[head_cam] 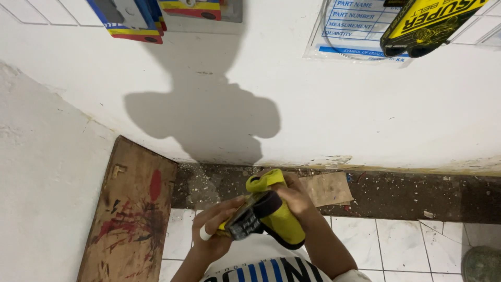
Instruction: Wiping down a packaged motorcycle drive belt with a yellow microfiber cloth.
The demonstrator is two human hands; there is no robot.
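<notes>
While hands (250,214) grip sleeve (274,211), board (130,209) left, cardboard (329,189) behind

Both hands grip folded black rubber belt in yellow cardboard sleeve (271,211): left hand (214,230) at its 8 o'clock, right hand (297,198) at 2 o'clock. Paint-stained brown wooden board (130,214) leans at 9 o'clock.

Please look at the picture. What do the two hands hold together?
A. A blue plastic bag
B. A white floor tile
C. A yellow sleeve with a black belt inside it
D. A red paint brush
C: the left hand and the right hand both grip a yellow sleeve, and a black belt shows at its open end.
</notes>
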